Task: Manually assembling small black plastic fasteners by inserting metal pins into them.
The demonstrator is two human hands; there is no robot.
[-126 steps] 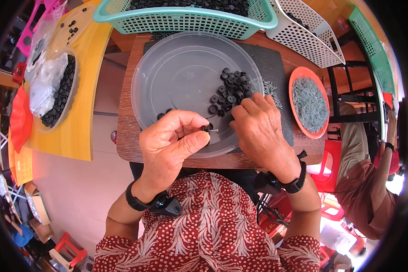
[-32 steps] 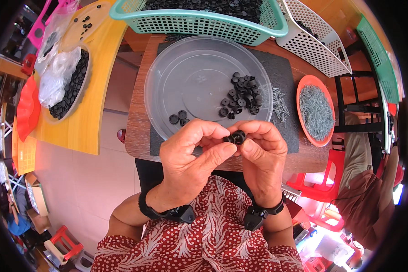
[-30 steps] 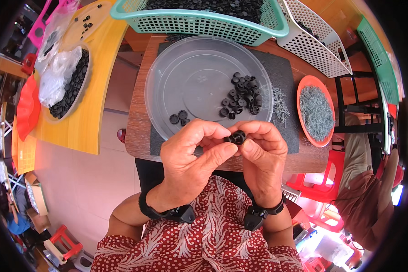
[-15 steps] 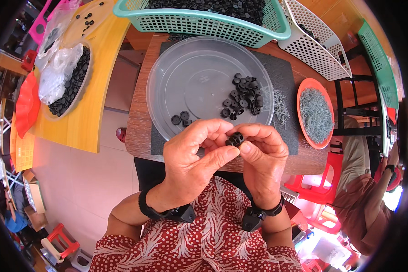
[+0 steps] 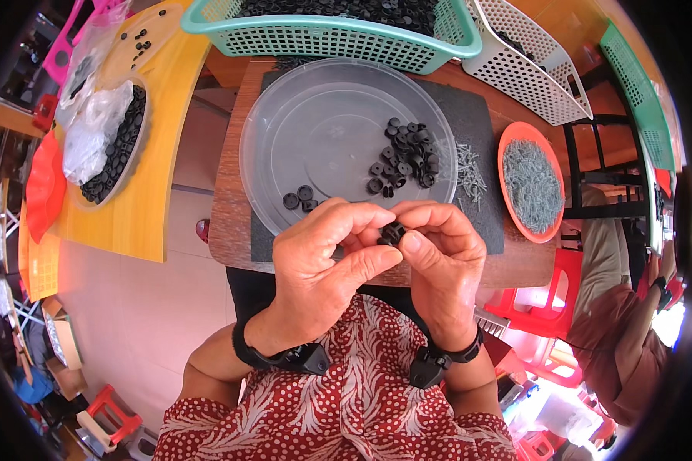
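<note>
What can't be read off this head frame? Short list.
- Small black part: mostly covered by fingers of the left hand and right hand; shape unclear.
- Teal basket: top cut by frame edge.
- Grey pieces in the orange dish: too small to identify.
- White basket: contents hidden by its mesh wall.

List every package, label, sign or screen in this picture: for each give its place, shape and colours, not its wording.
Clear plastic bag: crumpled, lying in the round tray of black parts on the yellow table, far left.
Second clear plastic bag: above it, at the table's far end.
No labels, signs or screens can be made out.
</note>
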